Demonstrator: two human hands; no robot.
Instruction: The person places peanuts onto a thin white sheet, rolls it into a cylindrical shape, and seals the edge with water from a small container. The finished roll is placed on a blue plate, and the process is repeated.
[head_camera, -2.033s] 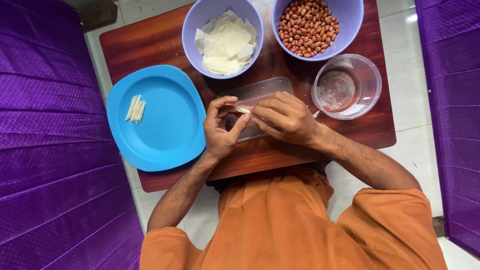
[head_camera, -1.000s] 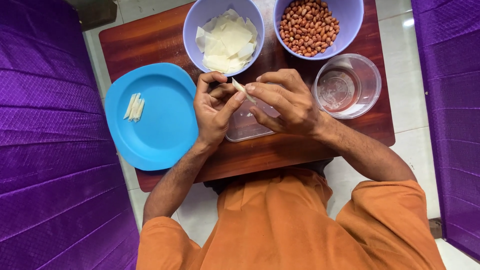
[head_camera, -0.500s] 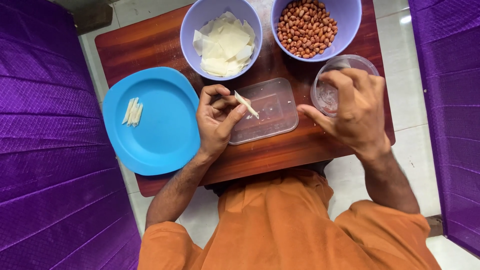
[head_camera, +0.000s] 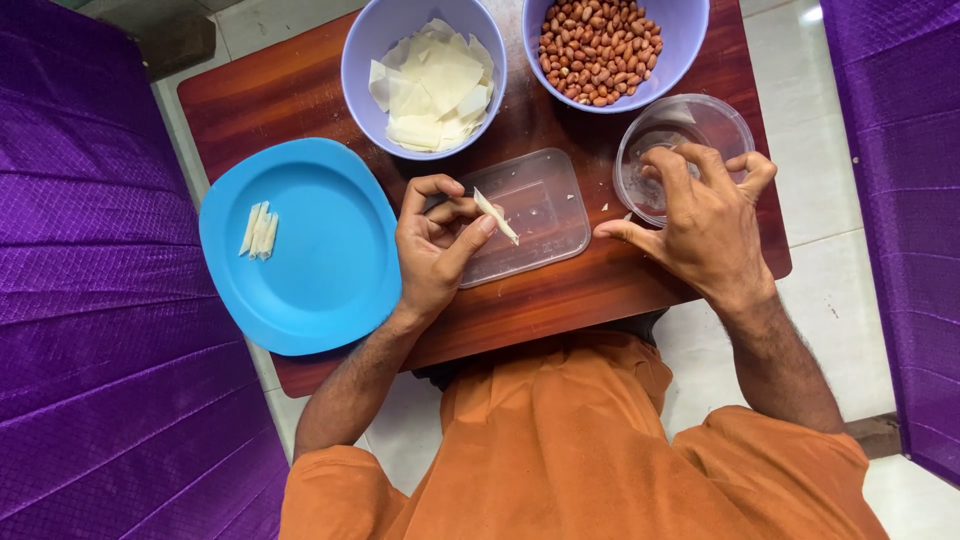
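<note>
Head view: a rolled pastry strip (head_camera: 496, 216) is pinched in the left hand (head_camera: 435, 250).
The right hand (head_camera: 705, 215), grip loosely open and empty, is dipped over the clear round bowl (head_camera: 735, 125).

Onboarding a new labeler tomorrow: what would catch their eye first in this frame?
Probably the bright blue plate at the table's left, with a few pale rolled strips lying near its left side. Next, the left hand at centre, pinching one more rolled strip above a clear rectangular lid. The right hand dips its fingers into a clear round container, with bowls of pale wrappers and peanuts behind.
</note>
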